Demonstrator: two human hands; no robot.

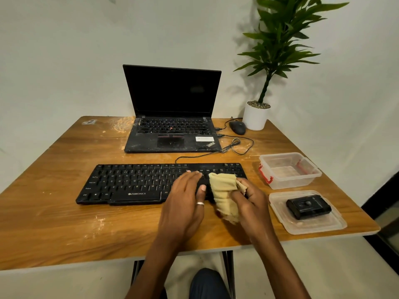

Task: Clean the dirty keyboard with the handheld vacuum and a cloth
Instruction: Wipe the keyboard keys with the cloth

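Cloth (224,190) and hands (183,199) hide right part of keyboard (133,182).

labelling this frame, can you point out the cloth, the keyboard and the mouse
cloth (222,187), head view, on its bunched upper middle
keyboard (129,182), head view, on the letter keys
mouse (237,127), head view, on its top shell

Single head cam, wide-angle, pitched forward and down from the tabletop's (64,212) near edge. The keyboard (129,182) sits close, about frame centre. The wall (86,50) behind the keyboard fills the top half; the wearer's knee (207,283) shows at the bottom.
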